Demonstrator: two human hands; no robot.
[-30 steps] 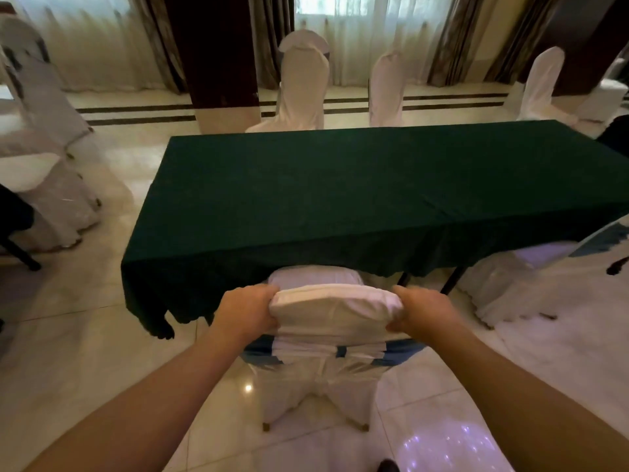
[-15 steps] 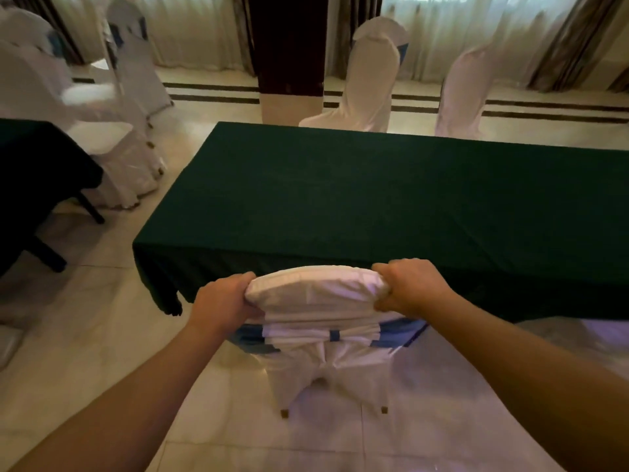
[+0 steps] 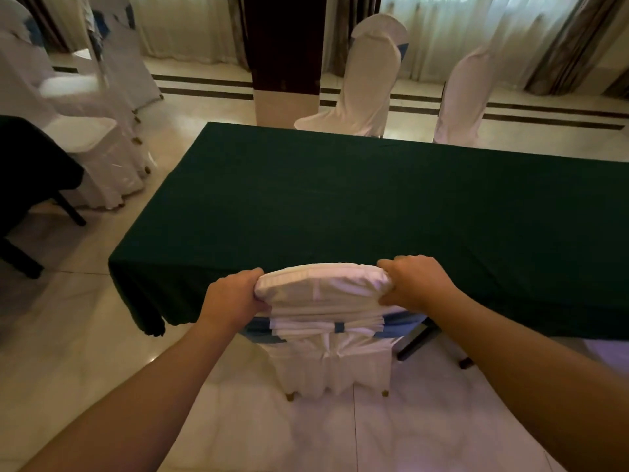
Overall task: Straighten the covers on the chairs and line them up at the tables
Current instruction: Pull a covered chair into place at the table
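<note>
A chair in a white cover (image 3: pixel 323 294) with a blue sash stands right in front of me, its seat tucked under the near edge of the long table with the dark green cloth (image 3: pixel 374 206). My left hand (image 3: pixel 231 298) grips the left corner of the chair's backrest top. My right hand (image 3: pixel 413 284) grips the right corner. The seat is hidden under the cloth; the chair's feet show on the tiled floor below.
Two white-covered chairs (image 3: pixel 367 80) (image 3: pixel 466 97) stand beyond the table's far side, beside a dark pillar (image 3: pixel 286 56). More covered chairs (image 3: pixel 92 141) crowd the left, next to another dark table (image 3: pixel 30 165). Pale tiled floor lies to the left of the table.
The chair has gone further under the green cloth, so its seat no longer shows. My view has swung left and closer; both hands keep their hold on the backrest corners.
</note>
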